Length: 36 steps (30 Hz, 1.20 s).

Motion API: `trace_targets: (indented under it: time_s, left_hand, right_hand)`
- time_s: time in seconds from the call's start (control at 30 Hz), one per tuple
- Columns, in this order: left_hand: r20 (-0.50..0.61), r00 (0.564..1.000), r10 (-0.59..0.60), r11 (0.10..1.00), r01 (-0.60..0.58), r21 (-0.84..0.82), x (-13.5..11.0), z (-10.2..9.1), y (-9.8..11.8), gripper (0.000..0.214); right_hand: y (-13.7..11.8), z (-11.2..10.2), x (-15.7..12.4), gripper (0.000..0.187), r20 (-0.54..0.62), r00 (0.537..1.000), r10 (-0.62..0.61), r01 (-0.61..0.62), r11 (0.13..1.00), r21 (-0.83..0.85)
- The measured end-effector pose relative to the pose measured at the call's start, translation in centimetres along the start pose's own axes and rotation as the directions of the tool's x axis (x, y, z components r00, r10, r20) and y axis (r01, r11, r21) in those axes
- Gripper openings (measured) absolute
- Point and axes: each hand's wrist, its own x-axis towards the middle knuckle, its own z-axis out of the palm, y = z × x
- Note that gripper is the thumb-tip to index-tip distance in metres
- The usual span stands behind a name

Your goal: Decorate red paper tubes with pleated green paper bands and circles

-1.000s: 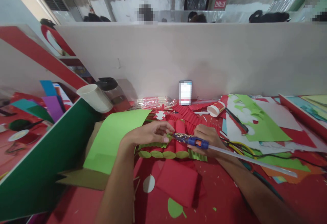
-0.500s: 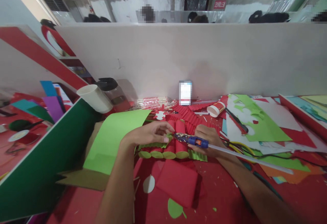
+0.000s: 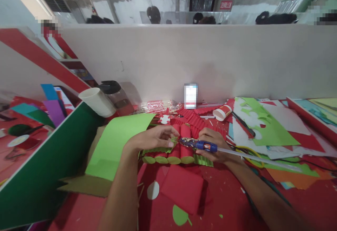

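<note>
My right hand is closed around a blue glue gun with a clear glue stick trailing out to the right. Its nozzle points left at a row of red paper rolls capped with green discs. My left hand pinches a pleated green paper strip at the left side of the rolls, fingers pressed together near the nozzle tip.
A light green sheet lies to the left, a red folded card in front. A white cup and dark-lidded jar stand at back left. Cut paper scraps, a glue tube and cables crowd the right. A green board leans at left.
My right hand and the glue gun have shifted slightly up and tilted flatter. My left hand and the rolls have stayed put.
</note>
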Motion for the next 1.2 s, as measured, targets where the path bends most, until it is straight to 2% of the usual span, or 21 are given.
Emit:
trace_targets:
  time_s: [0.4, 0.9, 1.07, 1.2]
  left_hand:
    - [-0.004, 1.0, -0.001, 1.0, 0.001, 0.006, 0.0, 0.0, 0.1, 0.03]
    - [0.005, 1.0, 0.005, 1.0, -0.005, -0.005, 0.0, -0.1, 0.2, 0.032]
    - [0.0, 1.0, -0.004, 1.0, 0.004, -0.007, 0.0, -0.1, 0.0, 0.032]
    - [0.002, 1.0, 0.003, 1.0, -0.003, 0.003, -0.1, -0.1, 0.0, 0.031]
  right_hand:
    - [0.2, 0.6, 0.3, 0.027, -0.019, 1.0, -0.013, 0.01, 0.991, -0.135]
    - [1.0, 0.5, -0.7, 0.025, 0.012, 1.0, 0.027, -0.024, 0.982, -0.19]
    - [0.7, 0.1, -0.5, 0.015, 0.031, 0.999, 0.027, -0.027, 0.999, -0.029]
    - [0.5, 0.0, -0.4, 0.019, 0.024, 0.999, 0.048, -0.049, 0.998, 0.036]
